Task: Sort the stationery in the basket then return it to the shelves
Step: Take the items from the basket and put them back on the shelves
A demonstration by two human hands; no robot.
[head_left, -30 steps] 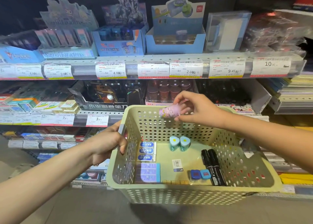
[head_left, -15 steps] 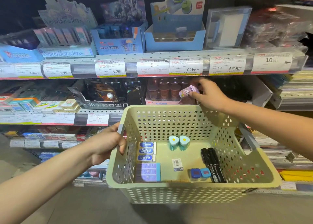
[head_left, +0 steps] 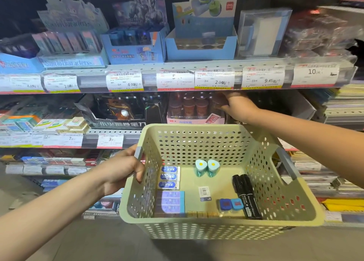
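Fingers of our left hand wrap the grey handle of the pale green basket, low in the frame. Our right hand reaches into the middle shelf at upper centre, at the pink display box — whether its grip holds anything we cannot tell. In the basket lie erasers, two teal sharpeners and black markers.

Stationery aisle of a retail shop. Tiered shelves carry boxed goods in display cartons. Printed price labels line each shelf edge.
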